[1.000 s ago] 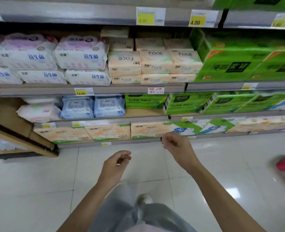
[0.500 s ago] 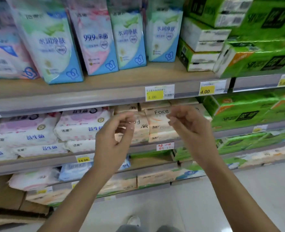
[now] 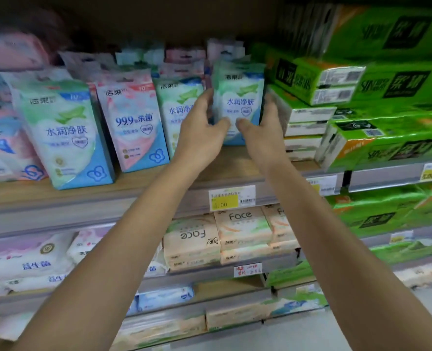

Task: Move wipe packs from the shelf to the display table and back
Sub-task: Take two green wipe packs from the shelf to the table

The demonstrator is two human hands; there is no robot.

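wipe pack [image 3: 240,102], green tissue packs [image 3: 308,77] just beside

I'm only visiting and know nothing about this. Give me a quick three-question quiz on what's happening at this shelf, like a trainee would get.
1. True or false: the left hand and the right hand both grip the same wipe pack.
2. What stands directly to the right of that pack? A) green tissue packs B) bottles C) cans
3. Fill in: the beige packs one shelf below are printed with the word ____.

Key: 1 true; 2 A; 3 Face.
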